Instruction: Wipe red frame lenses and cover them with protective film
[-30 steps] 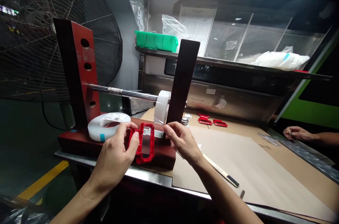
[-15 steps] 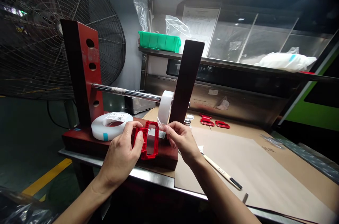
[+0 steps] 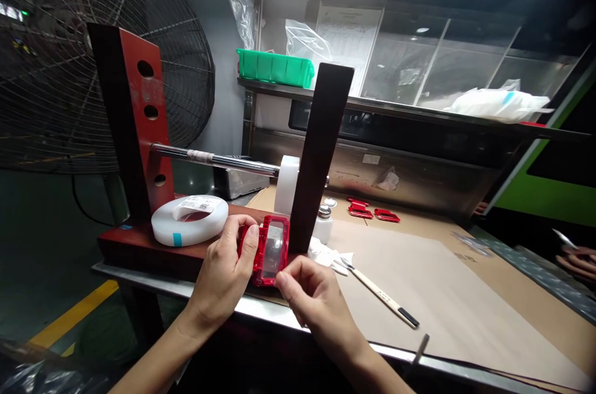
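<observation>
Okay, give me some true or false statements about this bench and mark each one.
1. The left hand holds a red frame. True.
2. The right hand grips the pale-handled tool. False: the tool lies on the brown sheet; that hand is at the frame's lower corner.
3. The green bin stands on the shelf. True.
4. The blue-tabbed roll hangs on the metal rod. False: it lies flat on the stand's base; another roll is on the rod.
5. More red parts lie beyond the sheet. True.
</observation>
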{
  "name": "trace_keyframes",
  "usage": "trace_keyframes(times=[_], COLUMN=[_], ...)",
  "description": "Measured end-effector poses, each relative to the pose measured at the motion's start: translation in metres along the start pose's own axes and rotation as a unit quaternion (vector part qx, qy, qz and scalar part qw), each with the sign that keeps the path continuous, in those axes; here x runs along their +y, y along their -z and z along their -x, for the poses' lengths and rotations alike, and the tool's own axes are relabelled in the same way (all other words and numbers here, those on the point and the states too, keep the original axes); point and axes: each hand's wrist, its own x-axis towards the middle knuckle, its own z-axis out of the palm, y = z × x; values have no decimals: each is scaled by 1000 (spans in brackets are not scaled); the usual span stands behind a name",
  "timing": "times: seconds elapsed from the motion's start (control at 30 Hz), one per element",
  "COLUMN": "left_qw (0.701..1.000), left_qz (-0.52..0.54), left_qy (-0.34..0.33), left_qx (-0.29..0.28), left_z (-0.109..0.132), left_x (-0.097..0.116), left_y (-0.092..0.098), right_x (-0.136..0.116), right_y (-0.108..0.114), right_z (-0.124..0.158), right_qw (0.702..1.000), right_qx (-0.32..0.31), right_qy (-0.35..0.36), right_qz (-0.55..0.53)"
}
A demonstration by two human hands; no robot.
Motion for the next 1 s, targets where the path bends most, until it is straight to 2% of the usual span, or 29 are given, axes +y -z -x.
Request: trace_keyframes(times=[0.2,0.4,0.57,1.0], left_qw=[998,999,999,998], left_qz=[59,50,48,50], left_qy=[2,-16,-7,-11], left_qx=[-26,-8,13,22], left_z=[2,2,3,3], left_x=[-1,-2,-3,-3], left_y=[-3,-6,-8,-8], right_x=[4,6,6,9], right_y=[1,4,4,4], right_z=[10,12,14,13], right_qw=[1000,999,999,998], right_qx=[2,11,21,20], right_qy=[-24,-26,-30,-39], right_qz=[16,25,40,40])
